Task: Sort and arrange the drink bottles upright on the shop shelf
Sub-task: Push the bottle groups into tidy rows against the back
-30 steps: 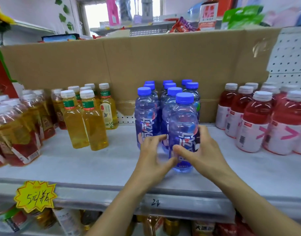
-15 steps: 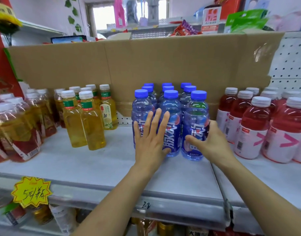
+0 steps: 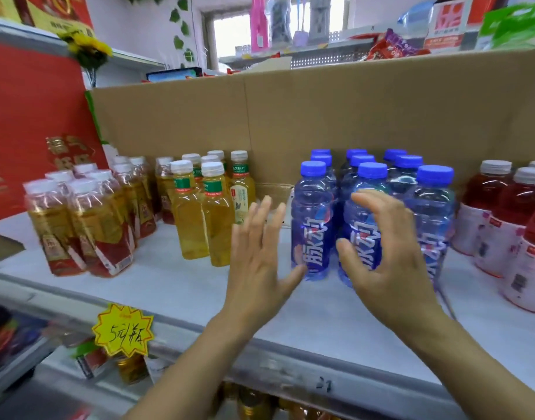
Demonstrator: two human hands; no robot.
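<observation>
Several blue-capped blue drink bottles stand upright in three rows on the white shelf. The front row holds a left bottle, a middle bottle and a right bottle. My left hand is spread flat with straight fingers just left of the front left bottle, its thumb by that bottle's base. My right hand hovers in front of the middle bottle, fingers loosely curved in a C, holding nothing.
Yellow tea bottles stand left of my left hand, amber bottles with red labels farther left. Red drinks fill the right side. A cardboard sheet backs the shelf. A yellow price tag hangs on the front rail.
The front bottle was pushed back into line with the front row. Both hands have since come off the bottles; the left moved left and the right drew back. The view shifted right.
</observation>
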